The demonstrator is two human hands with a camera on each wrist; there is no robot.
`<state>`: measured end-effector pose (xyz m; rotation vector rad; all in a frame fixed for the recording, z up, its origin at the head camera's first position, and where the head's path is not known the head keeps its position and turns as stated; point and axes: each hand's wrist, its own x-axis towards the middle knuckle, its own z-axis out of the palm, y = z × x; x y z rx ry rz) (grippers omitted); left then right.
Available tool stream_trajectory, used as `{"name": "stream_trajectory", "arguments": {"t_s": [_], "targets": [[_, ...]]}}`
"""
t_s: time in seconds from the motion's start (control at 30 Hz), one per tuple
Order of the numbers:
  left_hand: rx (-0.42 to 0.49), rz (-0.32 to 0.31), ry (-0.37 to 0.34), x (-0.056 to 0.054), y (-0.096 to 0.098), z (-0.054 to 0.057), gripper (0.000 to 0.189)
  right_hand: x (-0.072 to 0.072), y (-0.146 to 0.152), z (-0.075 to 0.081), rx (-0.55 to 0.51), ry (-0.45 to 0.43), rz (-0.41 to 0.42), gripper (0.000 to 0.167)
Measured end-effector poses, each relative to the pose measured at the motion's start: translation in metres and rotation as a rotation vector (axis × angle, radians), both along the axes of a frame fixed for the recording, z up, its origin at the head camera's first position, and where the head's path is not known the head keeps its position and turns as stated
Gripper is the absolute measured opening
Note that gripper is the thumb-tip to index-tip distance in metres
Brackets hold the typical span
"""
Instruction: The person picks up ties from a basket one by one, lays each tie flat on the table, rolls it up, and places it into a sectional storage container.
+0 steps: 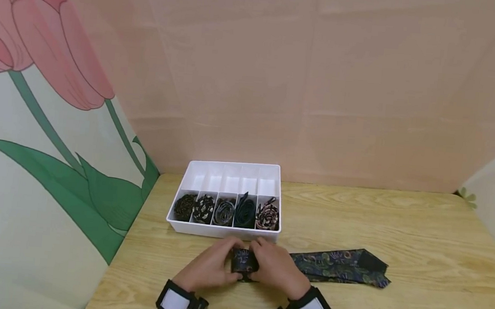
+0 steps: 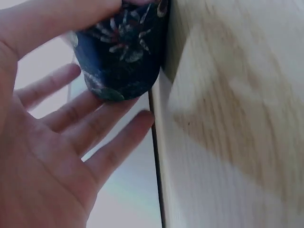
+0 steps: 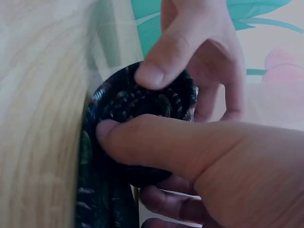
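Note:
A dark patterned necktie (image 1: 339,265) lies on the table, its near end wound into a roll (image 1: 244,261) and its wide end stretched out to the right. From the left, my left hand (image 1: 213,264) grips the roll between thumb and fingers. My right hand (image 1: 280,269) holds the other side of it. In the right wrist view both thumbs press on the coiled face of the roll (image 3: 156,102). A spider-like print shows on the outer layer of the roll (image 2: 126,52) in the left wrist view, where some left fingers spread underneath.
Just beyond my hands stands a white divided box (image 1: 223,231). Its front compartments each hold a rolled necktie, among them a dark green roll (image 1: 245,213) and a pinkish patterned roll (image 1: 267,216). The wooden table (image 1: 421,238) meets a pinkish backdrop (image 1: 366,111) behind.

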<state>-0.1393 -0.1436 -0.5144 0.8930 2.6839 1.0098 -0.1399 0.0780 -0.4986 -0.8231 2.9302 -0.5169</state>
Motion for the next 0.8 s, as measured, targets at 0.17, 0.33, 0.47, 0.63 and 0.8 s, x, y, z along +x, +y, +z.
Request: {"name": "stream_trajectory", "arguments": {"t_s": [0.17, 0.33, 0.47, 0.63, 0.8], "targets": [[-0.010, -0.017, 0.045, -0.0009, -0.0012, 0.0011, 0.051, -0.0005, 0.0030, 0.0005, -0.008, -0.016, 0.026, 0.056], [-0.013, -0.016, 0.032, -0.0037, -0.0011, 0.0014, 0.057, 0.0001, 0.0035, 0.0022, -0.029, -0.009, 0.028, 0.053], [-0.020, -0.026, 0.004, -0.0042, -0.0008, -0.0014, 0.065, 0.0008, 0.0034, 0.0031, -0.003, -0.026, 0.019, 0.058], [-0.050, -0.010, 0.057, -0.0035, -0.0018, 0.0018, 0.059, 0.0006, 0.0015, 0.0047, -0.021, -0.024, 0.038, 0.057], [-0.011, -0.027, 0.001, -0.0025, -0.0004, 0.0016, 0.064, 0.0020, 0.0007, 0.0028, -0.007, 0.011, 0.018, 0.055]]}}
